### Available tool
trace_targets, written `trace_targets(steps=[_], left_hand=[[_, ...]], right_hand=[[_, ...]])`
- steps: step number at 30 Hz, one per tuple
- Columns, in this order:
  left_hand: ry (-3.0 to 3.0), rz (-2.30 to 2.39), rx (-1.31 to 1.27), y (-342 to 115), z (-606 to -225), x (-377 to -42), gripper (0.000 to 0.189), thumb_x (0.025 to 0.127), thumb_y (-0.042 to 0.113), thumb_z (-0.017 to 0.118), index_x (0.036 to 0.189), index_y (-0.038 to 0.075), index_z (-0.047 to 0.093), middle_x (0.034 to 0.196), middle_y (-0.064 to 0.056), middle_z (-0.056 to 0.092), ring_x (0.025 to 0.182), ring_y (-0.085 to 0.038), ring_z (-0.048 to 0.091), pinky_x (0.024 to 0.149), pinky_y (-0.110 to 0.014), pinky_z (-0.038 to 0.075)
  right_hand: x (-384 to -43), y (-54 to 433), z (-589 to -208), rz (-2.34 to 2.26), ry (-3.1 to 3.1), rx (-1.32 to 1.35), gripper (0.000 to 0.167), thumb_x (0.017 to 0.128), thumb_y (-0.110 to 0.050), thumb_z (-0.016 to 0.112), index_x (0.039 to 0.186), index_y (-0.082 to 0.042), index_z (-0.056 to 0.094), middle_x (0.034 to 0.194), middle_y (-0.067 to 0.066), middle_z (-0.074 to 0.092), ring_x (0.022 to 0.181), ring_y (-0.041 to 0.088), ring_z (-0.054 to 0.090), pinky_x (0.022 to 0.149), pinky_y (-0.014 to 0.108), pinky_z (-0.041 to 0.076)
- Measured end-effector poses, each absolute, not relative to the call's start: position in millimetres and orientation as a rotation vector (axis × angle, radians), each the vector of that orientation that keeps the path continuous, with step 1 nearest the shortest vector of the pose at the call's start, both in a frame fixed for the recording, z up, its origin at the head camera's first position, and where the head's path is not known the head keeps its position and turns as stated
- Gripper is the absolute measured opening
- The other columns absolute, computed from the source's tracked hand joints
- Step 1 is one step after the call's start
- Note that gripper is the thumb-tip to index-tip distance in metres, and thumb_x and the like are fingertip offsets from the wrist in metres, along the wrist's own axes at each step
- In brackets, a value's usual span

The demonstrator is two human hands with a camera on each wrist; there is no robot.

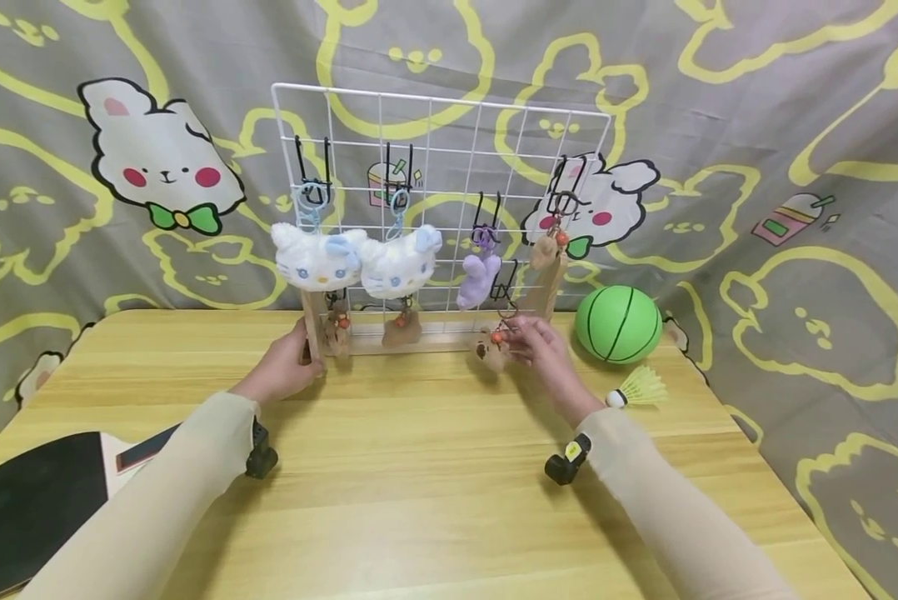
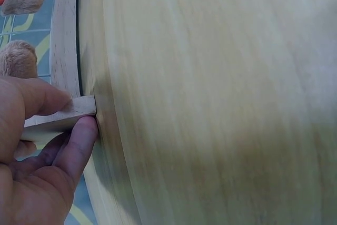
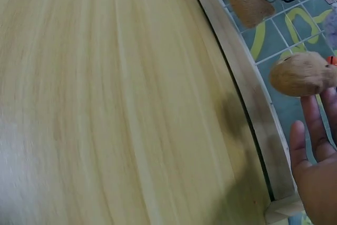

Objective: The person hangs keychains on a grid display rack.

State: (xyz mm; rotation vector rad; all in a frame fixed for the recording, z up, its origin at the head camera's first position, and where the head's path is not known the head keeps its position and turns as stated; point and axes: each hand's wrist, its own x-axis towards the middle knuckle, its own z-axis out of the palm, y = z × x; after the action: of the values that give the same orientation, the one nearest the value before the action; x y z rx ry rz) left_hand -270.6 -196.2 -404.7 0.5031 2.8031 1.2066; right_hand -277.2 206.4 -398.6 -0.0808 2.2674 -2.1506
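Observation:
A white wire grid rack on a wooden base stands at the back of the table. At its left end, my left hand grips the wooden foot between thumb and fingers. My right hand pinches a brown plush keychain with an orange bead, near its ring, below a black hook at the lower right. In the right wrist view, straight lower fingers reach the plush, while thumb and index finger are out of frame.
Two white cat plushes, a purple plush and several brown keychains hang on the grid. A green ball and a yellow shuttlecock lie to the right. A black paddle lies at front left.

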Motion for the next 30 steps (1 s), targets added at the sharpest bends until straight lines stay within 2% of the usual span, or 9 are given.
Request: trace_targets(steps=[4,8,13,16,19,21,24,27,30], left_hand=[[2.805,1.199,0.5,-195.3,-404.7,-271.2,0.081,0.095,-0.005,0.06,0.161,-0.014,0.013,0.141,-0.043,0.053,0.124,-0.053,0.062,0.099,-0.059,0.06],[2.815,1.195,0.498,-195.6,-404.6,-272.4,0.083,0.095,-0.004,0.06,0.162,-0.012,0.012,0.14,-0.042,0.054,0.123,-0.052,0.063,0.095,-0.057,0.061],[2.816,1.19,0.497,-196.1,-406.4,-272.6,0.084,0.094,-0.004,0.061,0.162,-0.012,0.011,0.141,-0.042,0.053,0.122,-0.052,0.063,0.094,-0.056,0.061],[2.817,1.187,0.49,-196.3,-407.4,-272.6,0.083,0.094,-0.004,0.06,0.162,-0.012,0.012,0.14,-0.042,0.053,0.121,-0.051,0.063,0.093,-0.055,0.061],[2.819,1.18,0.485,-195.8,-406.5,-272.0,0.082,0.094,-0.004,0.06,0.161,-0.013,0.013,0.139,-0.042,0.054,0.12,-0.051,0.064,0.091,-0.052,0.061],[2.821,1.173,0.486,-195.3,-405.5,-271.4,0.083,0.094,-0.004,0.06,0.161,-0.013,0.012,0.138,-0.042,0.055,0.12,-0.051,0.064,0.09,-0.052,0.061],[2.814,1.172,0.486,-194.9,-404.0,-270.6,0.084,0.094,-0.004,0.06,0.161,-0.013,0.011,0.142,-0.043,0.052,0.122,-0.052,0.062,0.093,-0.055,0.06],[2.811,1.17,0.477,-195.0,-403.8,-270.2,0.084,0.094,-0.004,0.06,0.162,-0.013,0.01,0.144,-0.043,0.05,0.124,-0.053,0.061,0.095,-0.058,0.059],[2.811,1.175,0.473,-194.3,-404.2,-270.3,0.084,0.095,-0.004,0.06,0.162,-0.012,0.01,0.144,-0.043,0.05,0.124,-0.053,0.061,0.095,-0.058,0.059]], right_hand=[[-276.9,204.7,-401.5,-2.143,2.276,-0.026,0.041,0.113,-0.039,0.039,0.13,-0.007,0.058,0.097,-0.016,0.07,0.094,0.002,0.067,0.092,0.021,0.056],[-278.4,203.2,-402.4,-2.131,2.26,-0.035,0.048,0.113,-0.041,0.036,0.14,-0.005,0.053,0.101,-0.015,0.066,0.099,0.002,0.065,0.098,0.024,0.052],[-279.9,203.1,-404.9,-2.144,2.167,-0.01,0.047,0.113,-0.048,0.032,0.137,-0.014,0.052,0.099,-0.014,0.063,0.094,0.003,0.06,0.092,0.023,0.049],[-279.0,205.1,-407.1,-2.19,2.054,0.025,0.044,0.112,-0.051,0.031,0.132,-0.018,0.053,0.104,-0.011,0.064,0.098,0.007,0.063,0.096,0.029,0.054],[-278.3,209.5,-409.6,-2.209,1.962,0.096,0.045,0.112,-0.054,0.03,0.132,-0.019,0.051,0.12,-0.004,0.062,0.111,0.015,0.064,0.102,0.038,0.058],[-278.1,213.2,-411.0,-2.2,1.944,0.131,0.052,0.112,-0.054,0.028,0.139,-0.015,0.047,0.135,0.005,0.06,0.125,0.027,0.063,0.105,0.043,0.06],[-277.9,218.1,-412.2,-2.179,1.934,0.152,0.064,0.112,-0.054,0.023,0.152,-0.006,0.038,0.155,0.021,0.05,0.139,0.041,0.055,0.105,0.041,0.061],[-276.2,222.7,-412.1,-2.136,1.955,0.115,0.073,0.113,-0.051,0.016,0.157,0.005,0.029,0.161,0.032,0.041,0.142,0.046,0.052,0.105,0.04,0.061],[-272.3,227.3,-411.3,-2.102,1.973,0.121,0.074,0.113,-0.049,0.014,0.157,0.008,0.028,0.158,0.037,0.04,0.131,0.039,0.062,0.106,0.038,0.06]])
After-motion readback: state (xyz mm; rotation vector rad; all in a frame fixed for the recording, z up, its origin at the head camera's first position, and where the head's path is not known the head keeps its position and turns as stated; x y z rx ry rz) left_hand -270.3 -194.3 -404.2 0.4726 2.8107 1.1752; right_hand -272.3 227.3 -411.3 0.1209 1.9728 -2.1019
